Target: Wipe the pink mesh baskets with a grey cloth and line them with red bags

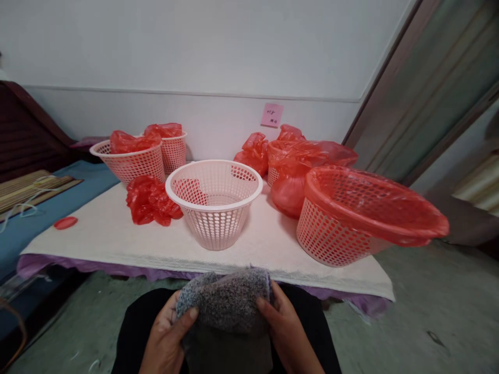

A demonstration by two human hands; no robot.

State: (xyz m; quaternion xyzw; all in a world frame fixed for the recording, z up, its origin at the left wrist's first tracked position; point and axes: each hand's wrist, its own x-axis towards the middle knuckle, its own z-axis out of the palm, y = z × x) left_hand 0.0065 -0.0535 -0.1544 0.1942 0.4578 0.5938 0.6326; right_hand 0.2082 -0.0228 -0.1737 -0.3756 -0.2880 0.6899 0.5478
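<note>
A grey speckled cloth is stretched between my two hands above my lap, below the near edge of the table. My left hand grips its left end, the thumb lying on top. At the opposite end, my right hand pinches the cloth near its purple-edged side. A pale pink perforated basket stands upright on the table just beyond the cloth, with no bag in it. To its right, a similar basket is lined with a red plastic bag folded over the rim.
Crumpled red plastic bags lie left of the middle basket. Behind them stand two baskets holding red plastic. More red bags sit at the back right. A red lid-like disc lies at left, and a pink note is on the wall.
</note>
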